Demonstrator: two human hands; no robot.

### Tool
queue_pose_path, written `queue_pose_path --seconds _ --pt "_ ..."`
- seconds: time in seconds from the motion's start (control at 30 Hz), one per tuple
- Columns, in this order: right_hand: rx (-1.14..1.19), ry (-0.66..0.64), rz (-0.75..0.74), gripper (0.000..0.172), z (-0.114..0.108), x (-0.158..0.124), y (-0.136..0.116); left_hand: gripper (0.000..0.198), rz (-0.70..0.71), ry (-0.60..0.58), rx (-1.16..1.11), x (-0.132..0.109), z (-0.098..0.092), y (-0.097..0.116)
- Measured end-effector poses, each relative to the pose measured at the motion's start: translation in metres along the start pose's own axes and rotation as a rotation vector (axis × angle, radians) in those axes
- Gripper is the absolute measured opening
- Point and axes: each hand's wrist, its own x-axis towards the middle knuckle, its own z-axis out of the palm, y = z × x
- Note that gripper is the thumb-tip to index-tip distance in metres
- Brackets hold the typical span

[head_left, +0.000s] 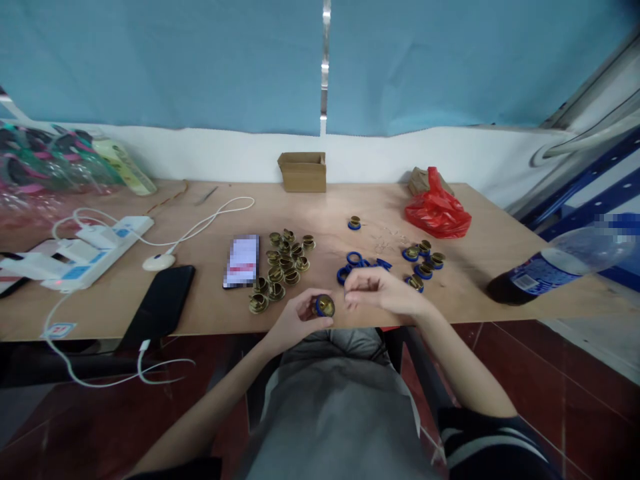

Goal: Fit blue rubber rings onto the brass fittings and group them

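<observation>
My left hand (299, 319) is closed around a brass fitting with a blue ring on it (325, 305), held at the table's front edge. My right hand (376, 291) hovers just right of it with fingertips pinched together; what they hold is too small to make out. A pile of several bare brass fittings (281, 267) lies to the left of my hands. Loose blue rings (356, 261) lie just behind my right hand. Several brass fittings with blue rings (424, 261) sit to the right, and one more (355, 223) lies farther back.
On the wooden table (210, 313) lie a lit phone (243, 261), a dark phone (161, 304), a white power strip (85, 253) with cables, a small cardboard box (303, 171), a red plastic bag (438, 212) and a tipped cola bottle (560, 263).
</observation>
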Motion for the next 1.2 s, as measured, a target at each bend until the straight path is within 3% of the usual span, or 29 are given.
queue_pose_path --seconds 0.1,0.27,0.47,0.73,0.93,1.2 --pt "0.182 -0.032 0.059 0.036 0.016 -0.006 0.029 0.053 -0.016 -0.008 -0.01 0.0 0.0 -0.002" --pt "0.339 0.041 0.121 0.039 0.026 0.0 0.056 0.054 -0.009 -0.013 -0.068 0.001 0.0 -0.003" --pt "0.326 0.124 0.109 0.038 0.032 0.002 0.062 0.053 0.027 -0.015 -0.109 0.001 0.001 -0.001" --pt "0.289 0.126 0.093 0.038 0.035 -0.001 0.06 0.053 0.074 -0.035 -0.089 0.001 0.0 -0.004" --pt "0.073 0.128 -0.032 0.033 0.037 -0.004 0.069 0.053 0.14 -0.101 -0.032 -0.001 -0.002 -0.005" --pt "-0.581 0.314 -0.332 0.015 0.041 -0.008 0.07 0.037 0.31 -0.121 -0.02 0.0 -0.003 -0.017"
